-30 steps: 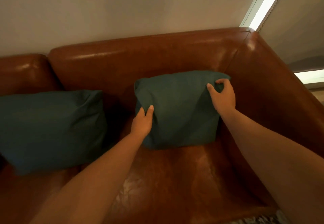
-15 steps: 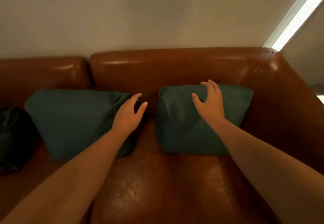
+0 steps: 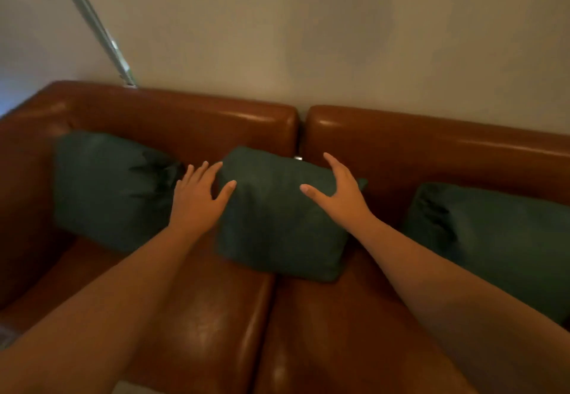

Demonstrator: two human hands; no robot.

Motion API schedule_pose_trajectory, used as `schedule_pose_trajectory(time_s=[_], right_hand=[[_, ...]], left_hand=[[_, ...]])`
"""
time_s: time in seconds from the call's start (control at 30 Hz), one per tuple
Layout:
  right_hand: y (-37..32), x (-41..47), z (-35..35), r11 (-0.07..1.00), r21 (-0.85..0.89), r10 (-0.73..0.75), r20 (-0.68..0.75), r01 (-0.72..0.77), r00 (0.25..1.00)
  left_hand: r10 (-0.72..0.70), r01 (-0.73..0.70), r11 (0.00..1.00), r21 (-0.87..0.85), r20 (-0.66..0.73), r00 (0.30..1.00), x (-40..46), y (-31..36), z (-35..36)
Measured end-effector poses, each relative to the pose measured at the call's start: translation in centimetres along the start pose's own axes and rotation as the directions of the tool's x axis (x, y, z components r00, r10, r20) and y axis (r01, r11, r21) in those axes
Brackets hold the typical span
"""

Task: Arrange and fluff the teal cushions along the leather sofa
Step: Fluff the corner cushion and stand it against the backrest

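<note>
Fingers straight and spread wide on both hands, holding nothing. Left hand (image 3: 197, 199) lies at the left edge of the middle cushion (image 3: 277, 224), thumb over its front face; right hand (image 3: 339, 193) lies at its upper right corner, thumb pointing left across the fabric. Whether the palms press the cloth cannot be told.

Sofa (image 3: 431, 147): brown leather, glossy, with rounded back pads and a seam between two seat sections; the seat shows pale scuffed patches. Middle cushion stands on the seat over that seam, leaning against the backrest.

Left cushion (image 3: 108, 190) sits in the corner by the armrest, creased at its right end. Right cushion (image 3: 493, 239) leans on the right back pad, well apart from the middle one. All three teal, matte woven cloth, soft rectangular shape.

Wall (image 3: 246, 39) behind: plain beige, with a metal rail (image 3: 95, 26) running diagonally down to the sofa back.
</note>
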State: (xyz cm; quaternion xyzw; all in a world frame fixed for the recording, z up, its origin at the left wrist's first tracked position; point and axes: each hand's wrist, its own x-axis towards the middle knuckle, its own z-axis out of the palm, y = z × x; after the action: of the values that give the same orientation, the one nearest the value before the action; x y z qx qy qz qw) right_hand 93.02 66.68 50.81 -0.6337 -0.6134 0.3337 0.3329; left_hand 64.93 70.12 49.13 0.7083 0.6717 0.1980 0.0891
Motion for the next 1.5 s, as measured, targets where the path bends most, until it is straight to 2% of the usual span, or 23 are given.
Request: schedule_pose_trajectory(time_s=[0.17, 0.27, 0.33, 0.5, 0.73, 0.87, 1.0, 1.1, 1.27, 1.33, 1.5], right_hand=[[-8.9, 2.8, 13.4, 0.992, 0.129, 0.000, 0.066, -0.008, 0.998], [-12.8, 4.8, 19.7, 0.989, 0.127, 0.055, 0.194, -0.080, 0.979], [-14.3, 5.8, 23.1, 0.987, 0.103, 0.094, 0.246, -0.122, 0.965], [-15.4, 7.4, 29.7, 0.979, 0.088, 0.154, 0.272, -0.183, 0.950], [-15.7, 12.5, 35.2, 0.971, 0.062, 0.209, 0.241, -0.229, 0.948], [-15.1, 16.3, 37.1, 0.968, -0.034, 0.250, 0.228, -0.249, 0.941], [-13.9, 19.9, 38.5, 0.958, -0.157, 0.274, 0.264, -0.239, 0.925], [-12.8, 22.6, 39.6, 0.958, -0.215, 0.257, 0.337, -0.191, 0.906], [-11.6, 25.2, 41.3, 0.934, -0.356, 0.181, 0.445, -0.012, 0.877], [-11.2, 25.8, 41.8, 0.909, -0.417, 0.192, 0.452, 0.016, 0.871], [-10.6, 25.9, 42.5, 0.881, -0.458, 0.104, 0.430, 0.117, 0.897]], left_hand=[[-0.098, 0.097, 0.994, 0.052, 0.023, 0.995, 1.1, -14.3, -6.3], [-0.116, 0.113, 0.990, 0.086, 0.026, 0.993, 2.8, -21.5, -9.6], [-0.142, 0.141, 0.986, 0.090, 0.014, 0.990, 3.8, -25.1, -11.1], [-0.149, 0.145, 0.984, 0.107, 0.033, 0.988, 5.3, -30.6, -12.4], [-0.106, 0.086, 0.979, 0.186, 0.105, 0.989, 9.1, -33.4, -11.2], [-0.077, 0.045, 0.982, 0.186, 0.169, 0.983, 12.0, -34.0, -10.2], [0.053, -0.077, 0.991, 0.110, 0.208, 0.977, 16.2, -33.5, -8.4], [0.145, -0.179, 0.981, 0.071, 0.341, 0.929, 20.0, -32.0, -6.3], [0.219, -0.357, 0.927, 0.112, 0.612, 0.760, 22.9, -29.3, -2.3], [0.232, -0.416, 0.897, 0.147, 0.646, 0.727, 23.5, -29.2, -1.4], [0.319, -0.486, 0.866, 0.116, 0.621, 0.716, 24.2, -29.9, -1.3]])
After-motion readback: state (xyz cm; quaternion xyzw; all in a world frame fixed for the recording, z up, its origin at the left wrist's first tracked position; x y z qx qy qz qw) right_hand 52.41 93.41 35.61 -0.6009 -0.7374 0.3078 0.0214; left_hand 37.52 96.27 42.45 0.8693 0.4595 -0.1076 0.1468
